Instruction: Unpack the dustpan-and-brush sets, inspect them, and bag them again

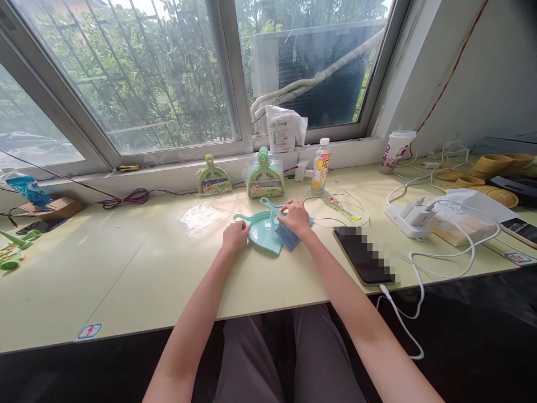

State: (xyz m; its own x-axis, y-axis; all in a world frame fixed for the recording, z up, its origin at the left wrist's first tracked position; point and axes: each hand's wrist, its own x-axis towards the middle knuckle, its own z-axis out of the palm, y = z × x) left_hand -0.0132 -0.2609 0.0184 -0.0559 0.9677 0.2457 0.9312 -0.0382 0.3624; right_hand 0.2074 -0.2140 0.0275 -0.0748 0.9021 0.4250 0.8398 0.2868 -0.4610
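A light-blue dustpan point(260, 228) lies on the pale table in front of me, its looped handle pointing to the far left. My left hand point(235, 235) is closed, with thumb and fingers pinching the pan's left edge near the handle. Over the pan's right side rests a small hand brush point(288, 238) with blue-grey bristles, its handle slanting up to the left. My right hand point(296, 217) grips this brush, and part of the brush is hidden under the fingers. A crumpled clear plastic wrapper point(201, 219) lies left of the dustpan.
Wrapped green dustpan sets point(265, 182) lean at the windowsill, beside a drink bottle point(321, 166). A cardboard label point(342, 209) lies right of the brush. Nearer are a phone point(364, 256) and a power strip point(409, 218) with trailing white cables. A lidded cup point(396, 152) stands farther back.
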